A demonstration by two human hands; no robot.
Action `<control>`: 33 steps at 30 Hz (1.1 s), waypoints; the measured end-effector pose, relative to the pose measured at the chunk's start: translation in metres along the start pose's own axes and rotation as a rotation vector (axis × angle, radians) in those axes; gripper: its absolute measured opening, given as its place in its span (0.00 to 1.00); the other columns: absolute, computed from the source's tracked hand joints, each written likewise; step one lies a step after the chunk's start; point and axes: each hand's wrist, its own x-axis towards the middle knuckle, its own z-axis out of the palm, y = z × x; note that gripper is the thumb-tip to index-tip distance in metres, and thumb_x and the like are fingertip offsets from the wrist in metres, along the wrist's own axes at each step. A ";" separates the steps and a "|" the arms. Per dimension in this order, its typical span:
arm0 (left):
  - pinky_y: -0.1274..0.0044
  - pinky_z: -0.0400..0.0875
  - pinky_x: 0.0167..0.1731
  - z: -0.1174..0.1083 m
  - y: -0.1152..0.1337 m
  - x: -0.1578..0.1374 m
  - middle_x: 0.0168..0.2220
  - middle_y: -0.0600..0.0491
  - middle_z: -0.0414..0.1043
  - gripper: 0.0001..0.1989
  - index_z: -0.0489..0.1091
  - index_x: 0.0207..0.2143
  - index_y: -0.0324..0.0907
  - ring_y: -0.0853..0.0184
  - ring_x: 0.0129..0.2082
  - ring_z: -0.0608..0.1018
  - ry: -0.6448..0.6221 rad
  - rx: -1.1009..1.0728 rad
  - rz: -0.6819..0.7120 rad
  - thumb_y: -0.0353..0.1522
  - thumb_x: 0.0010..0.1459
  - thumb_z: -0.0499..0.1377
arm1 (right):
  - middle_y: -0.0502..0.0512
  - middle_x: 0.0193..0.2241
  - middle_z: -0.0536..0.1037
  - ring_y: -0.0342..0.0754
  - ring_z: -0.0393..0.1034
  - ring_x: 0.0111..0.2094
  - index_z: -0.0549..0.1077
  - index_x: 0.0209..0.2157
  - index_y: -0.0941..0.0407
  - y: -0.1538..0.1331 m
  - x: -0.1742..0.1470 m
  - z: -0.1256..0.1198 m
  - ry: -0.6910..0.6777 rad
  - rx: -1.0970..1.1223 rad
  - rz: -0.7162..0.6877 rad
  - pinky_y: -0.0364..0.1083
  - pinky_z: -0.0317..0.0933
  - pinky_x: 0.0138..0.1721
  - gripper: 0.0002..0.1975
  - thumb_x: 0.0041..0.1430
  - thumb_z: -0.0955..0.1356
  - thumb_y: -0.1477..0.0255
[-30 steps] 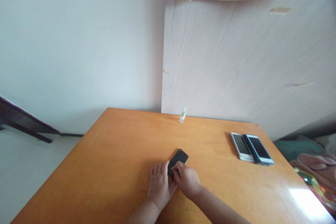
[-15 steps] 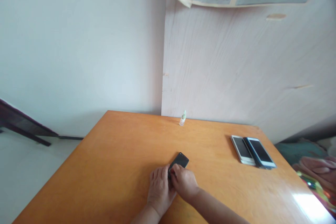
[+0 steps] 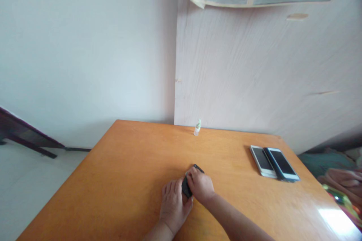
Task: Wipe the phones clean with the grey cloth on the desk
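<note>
My left hand (image 3: pixel 173 205) lies flat, fingers together, steadying a black phone (image 3: pixel 186 187) on the orange table (image 3: pixel 127 180). My right hand (image 3: pixel 201 186) covers the phone's top, fingers curled over it. At two o'clock lie a white phone (image 3: pixel 261 160) and a dark-edged phone (image 3: pixel 283 163), touching. At twelve o'clock stands a small bottle (image 3: pixel 197 128).

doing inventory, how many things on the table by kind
phones: 3 (black phone under both hands, white phone, blue phone)
bottles: 1 (bottle)
total: 4
</note>
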 end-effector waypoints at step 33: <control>0.62 0.65 0.50 0.002 -0.006 0.000 0.46 0.46 0.72 0.25 0.63 0.54 0.41 0.54 0.47 0.73 -0.004 0.073 0.007 0.34 0.54 0.63 | 0.55 0.36 0.79 0.48 0.75 0.36 0.69 0.41 0.54 0.033 -0.018 0.004 0.162 0.127 0.170 0.42 0.54 0.31 0.08 0.66 0.59 0.72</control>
